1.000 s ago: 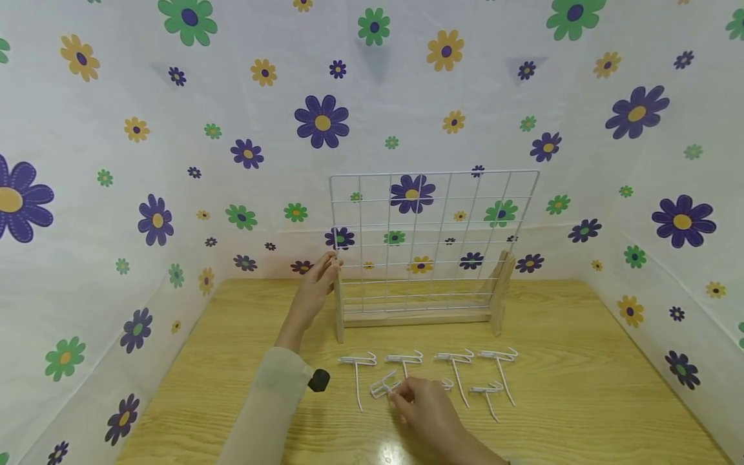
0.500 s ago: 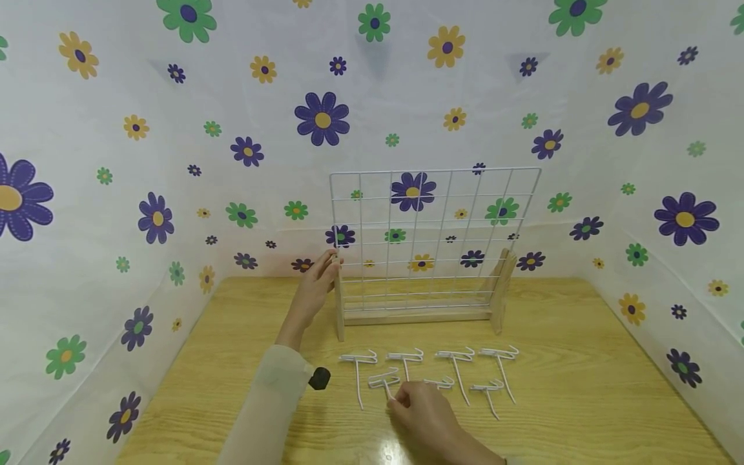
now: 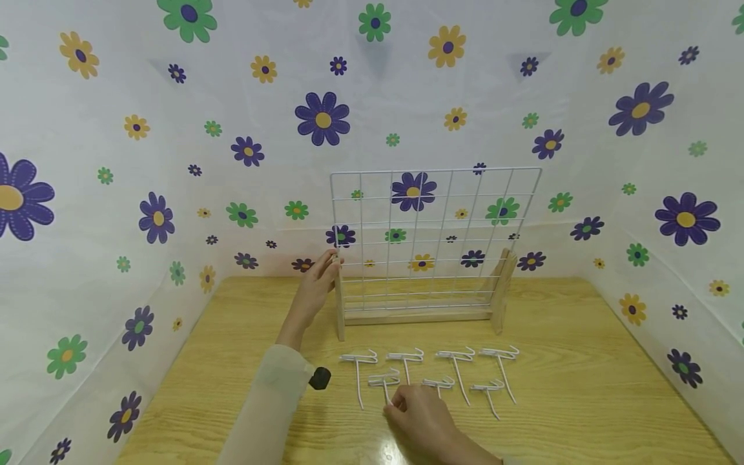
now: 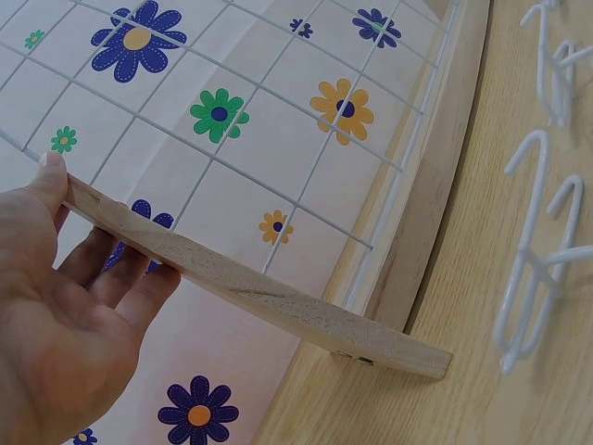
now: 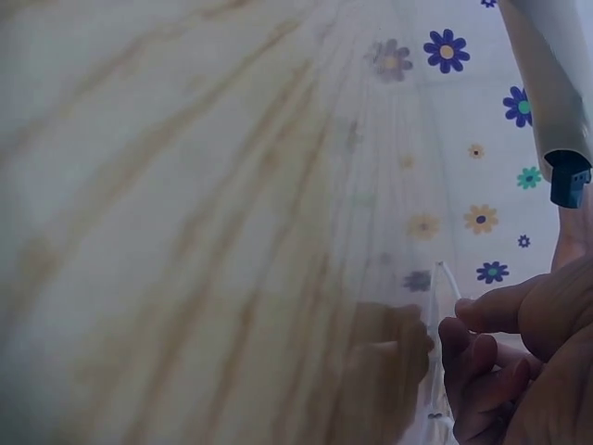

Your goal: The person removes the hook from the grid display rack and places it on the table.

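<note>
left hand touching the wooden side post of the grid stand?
Touching. In the left wrist view the left hand has its thumb tip on the end of the wooden post, fingers lying straight along its side; the head view agrees.

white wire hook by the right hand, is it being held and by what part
Yes. The right hand pinches the small white wire hook at the lower end of its straight stem, with the hook lying on the wooden table.

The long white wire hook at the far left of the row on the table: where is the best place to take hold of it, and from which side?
Probably the straight stem of the leftmost hook, pinched from above. It lies flat on the wooden table, stem pointing toward the person, free on both sides. Its forked head sits close to the neighbouring hook, leaving less room there.
</note>
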### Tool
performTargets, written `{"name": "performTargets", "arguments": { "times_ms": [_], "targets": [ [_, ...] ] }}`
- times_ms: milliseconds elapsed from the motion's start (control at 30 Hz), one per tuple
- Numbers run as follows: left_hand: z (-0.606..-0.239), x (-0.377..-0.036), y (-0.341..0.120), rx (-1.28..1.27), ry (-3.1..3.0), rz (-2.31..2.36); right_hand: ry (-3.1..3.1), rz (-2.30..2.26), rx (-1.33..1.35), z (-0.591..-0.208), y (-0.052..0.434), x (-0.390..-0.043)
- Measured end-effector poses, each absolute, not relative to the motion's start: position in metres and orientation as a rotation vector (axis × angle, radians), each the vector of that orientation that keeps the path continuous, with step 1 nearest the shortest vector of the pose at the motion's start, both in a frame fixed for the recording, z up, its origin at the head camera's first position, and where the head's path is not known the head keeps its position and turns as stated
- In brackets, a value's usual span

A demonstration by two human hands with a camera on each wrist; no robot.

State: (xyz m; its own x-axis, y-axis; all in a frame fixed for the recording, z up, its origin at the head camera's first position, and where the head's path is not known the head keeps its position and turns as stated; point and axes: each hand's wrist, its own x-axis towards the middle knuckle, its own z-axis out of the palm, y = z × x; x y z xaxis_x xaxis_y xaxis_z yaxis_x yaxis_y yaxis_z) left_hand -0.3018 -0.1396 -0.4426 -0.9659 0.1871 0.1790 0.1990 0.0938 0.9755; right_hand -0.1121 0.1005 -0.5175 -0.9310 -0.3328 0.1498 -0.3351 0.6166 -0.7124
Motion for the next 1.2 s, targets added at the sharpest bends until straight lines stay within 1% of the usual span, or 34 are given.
{"name": "performTargets", "arguments": {
  "times_ms": [367,567,1200],
  "targets": [
    [-0.4427,-0.3023,-0.139,-0.395,-2.314,-2.095,-2.835,1.166,0.625,-0.5198,0.1016,-0.111],
    [-0.4418,-0.3008,-0.1384,-0.41,-2.314,-2.086,-2.844,1.145,0.603,-0.5192,0.101,-0.1101],
    [-0.4455,-0.3027,-0.1406,-0.387,-2.327,-2.057,-2.857,1.176,0.644,-0.5157,0.1041,-0.107]
  ]
}}
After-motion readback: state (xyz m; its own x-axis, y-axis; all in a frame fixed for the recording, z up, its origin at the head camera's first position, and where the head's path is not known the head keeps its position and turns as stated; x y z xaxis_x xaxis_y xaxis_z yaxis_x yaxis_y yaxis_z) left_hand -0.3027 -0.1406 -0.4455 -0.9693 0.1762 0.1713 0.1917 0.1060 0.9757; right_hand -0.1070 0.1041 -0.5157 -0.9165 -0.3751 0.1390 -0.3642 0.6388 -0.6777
